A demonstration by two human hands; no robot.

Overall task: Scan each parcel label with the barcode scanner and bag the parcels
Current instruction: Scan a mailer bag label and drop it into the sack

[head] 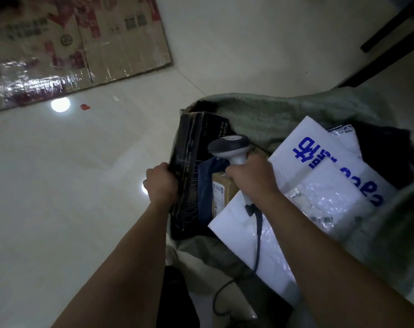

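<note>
**Parcels in the sack, scanner over them**

Parcels fill the green woven sack (pixel 296 107) at my four o'clock. My left hand (pixel 162 183) has its fingers curled tight over the edge of a black box (pixel 191 162) standing upright at the sack's nine o'clock side. My right hand (pixel 251 176) is wrapped closed round the barcode scanner (pixel 232 147) handle, head pointing toward twelve, above a brown carton (pixel 222 190) and white mailers (pixel 324 166).
</note>
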